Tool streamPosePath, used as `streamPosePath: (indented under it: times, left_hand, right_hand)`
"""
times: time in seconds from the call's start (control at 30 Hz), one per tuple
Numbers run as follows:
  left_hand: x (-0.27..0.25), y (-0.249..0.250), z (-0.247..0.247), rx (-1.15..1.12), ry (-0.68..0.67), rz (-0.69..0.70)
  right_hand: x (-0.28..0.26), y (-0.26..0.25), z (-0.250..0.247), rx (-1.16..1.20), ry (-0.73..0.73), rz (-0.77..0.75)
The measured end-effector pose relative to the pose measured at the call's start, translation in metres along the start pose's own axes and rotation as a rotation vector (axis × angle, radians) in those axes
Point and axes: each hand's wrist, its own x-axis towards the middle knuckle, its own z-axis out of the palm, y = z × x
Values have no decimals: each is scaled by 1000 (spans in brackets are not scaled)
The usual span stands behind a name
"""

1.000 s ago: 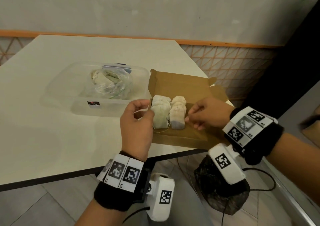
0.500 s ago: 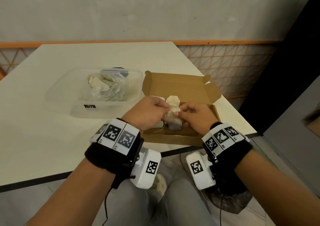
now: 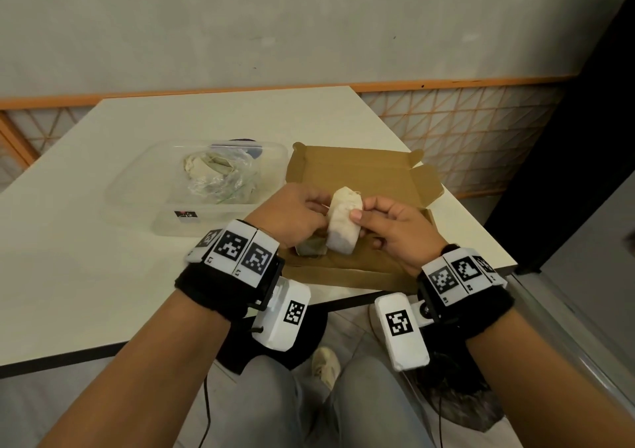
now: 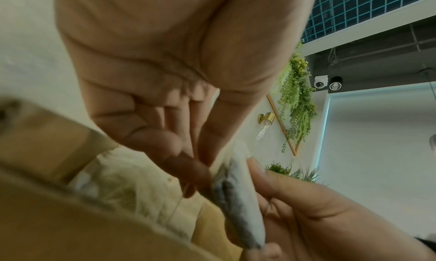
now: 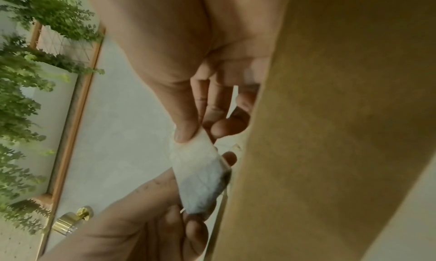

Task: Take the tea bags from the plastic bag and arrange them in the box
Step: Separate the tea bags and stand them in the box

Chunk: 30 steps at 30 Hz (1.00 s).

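A white tea bag (image 3: 343, 231) stands upright just above the open cardboard box (image 3: 350, 172), held between both hands. My left hand (image 3: 321, 207) pinches its left edge near the top, and my right hand (image 3: 359, 212) pinches its right side. In the left wrist view, the left hand (image 4: 200, 169) nips the tea bag (image 4: 238, 205) at its upper corner. In the right wrist view, the right hand (image 5: 193, 136) grips the tea bag (image 5: 200, 171) at the top. More tea bags (image 3: 311, 248) lie in the box, mostly hidden under my left hand. The plastic bag (image 3: 220, 176) holds several more.
The plastic bag lies in a clear plastic tub (image 3: 137, 189) left of the box. The white table (image 3: 86, 275) has its front edge just below my wrists and its right edge close beside the box. The box lid (image 3: 422, 186) stands open at the back.
My hands have come together over the box and raised one tea bag off the row, tilting it upright. The head camera has dipped and moved closer.
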Motion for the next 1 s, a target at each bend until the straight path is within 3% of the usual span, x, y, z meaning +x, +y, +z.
streamPosePath:
  times: [0.13,0.43,0.53,0.83,1.0]
  left_hand:
    - [-1,-1,1,4,29,-11]
    - [-3,-2,10,-332,-9,-97]
    - [-4,-1,11,-400,-40,-119]
    - [-2,-1,14,-449,36,-122]
    - [0,-1,16,-334,39,-88]
  right_hand:
    - [2,3,-2,-6,67,-25]
    - [3,5,-4,19,253,-45]
    - [2,6,-4,31,262,-34]
    - [2,8,-4,-27,213,-43]
    - [-1,5,-3,-85,227,-69]
